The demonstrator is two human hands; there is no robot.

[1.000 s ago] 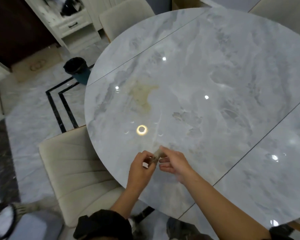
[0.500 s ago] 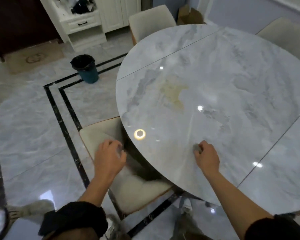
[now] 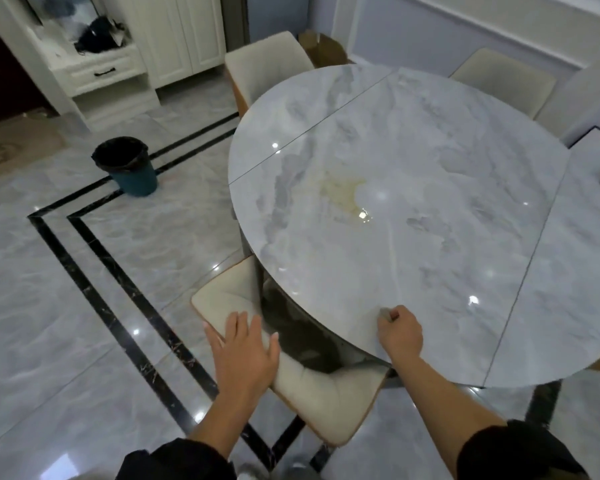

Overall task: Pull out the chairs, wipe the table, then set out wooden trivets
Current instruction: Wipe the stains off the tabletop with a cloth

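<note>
A round grey marble table (image 3: 413,168) fills the right half of the view, with a yellowish stain (image 3: 343,192) near its middle. A cream chair (image 3: 312,386) is tucked under the table's near edge. My left hand (image 3: 243,355) lies flat with fingers spread on the chair's backrest. My right hand (image 3: 400,336) rests on the table's near edge, fingers closed around a small greyish object (image 3: 384,312) that I cannot make out. No trivets are in view.
Two more cream chairs stand at the far side, one (image 3: 264,67) at the back left and one (image 3: 503,81) at the back right. A dark bin (image 3: 127,166) stands on the glossy floor to the left. A white cabinet (image 3: 111,64) lines the far wall.
My hands parted from each other. My left hand moved down to the chair's backrest and now lies open on it. The view pulled back and up from the table.
</note>
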